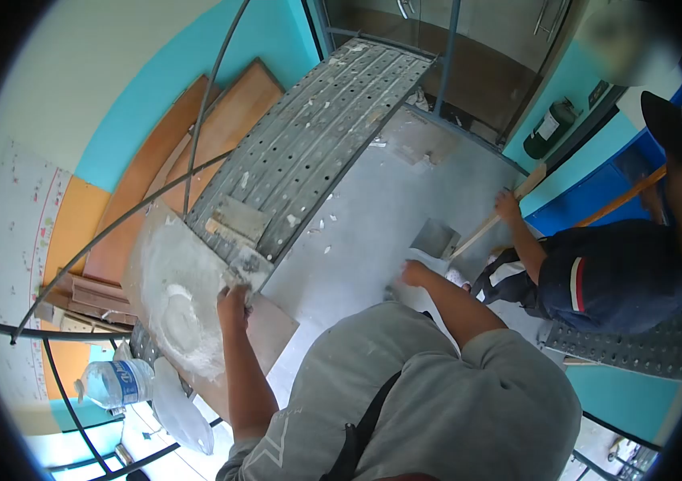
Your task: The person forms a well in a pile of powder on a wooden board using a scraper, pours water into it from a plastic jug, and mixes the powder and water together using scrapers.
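My left hand (233,306) is closed on what looks like a plaster-smeared trowel (250,268), its flat blade over the edge of a board (149,240). On that board lies a round patch of white plaster (181,317). Just beyond, a flat trowel with a wooden handle (237,220) rests on the perforated metal plank (317,120). My right hand (416,274) is held in front of my body with its fingers curled; what they hold, if anything, is hidden. Close to it is a wide flat blade (435,238) at the end of a wooden pole (477,234).
A co-worker (621,276) at right holds the pole. Thin metal bars (129,228) cross the left side. Brown boards (225,120) lean on the wall. A water bottle (119,382) stands lower left. Debris lies on the grey floor (373,200). A green cylinder (551,128) is on the right.
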